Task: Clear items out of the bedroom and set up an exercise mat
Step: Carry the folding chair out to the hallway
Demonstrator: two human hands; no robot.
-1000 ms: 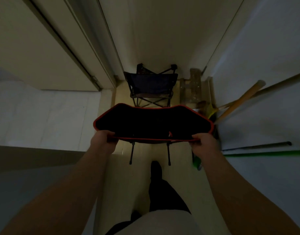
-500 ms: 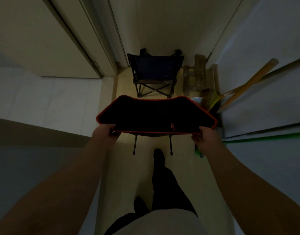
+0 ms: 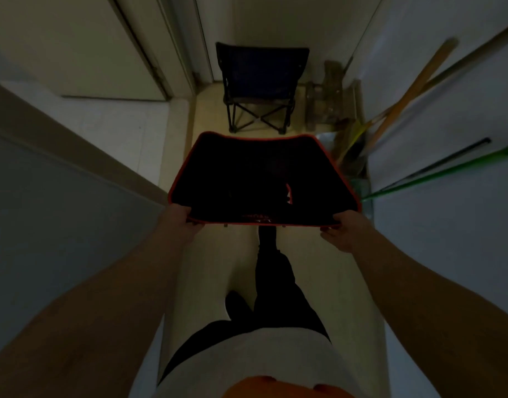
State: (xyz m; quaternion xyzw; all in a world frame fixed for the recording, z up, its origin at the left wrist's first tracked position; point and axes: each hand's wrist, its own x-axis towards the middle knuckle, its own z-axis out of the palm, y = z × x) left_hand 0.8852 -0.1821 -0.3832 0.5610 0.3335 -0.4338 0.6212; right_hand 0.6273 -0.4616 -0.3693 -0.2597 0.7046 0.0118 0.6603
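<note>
Above pale floor (image 3: 313,268), black seat (image 3: 261,179) pinched by left hand (image 3: 180,224) and right hand (image 3: 344,232) fingers (image 3: 337,219).

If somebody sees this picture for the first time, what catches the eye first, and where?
First the black chair with red rim in the centre, which the left hand and the right hand grip at its near edge. Beyond it a dark folding chair stands on the floor. On the right, wooden handles and a green pole lean against the wall.
</note>
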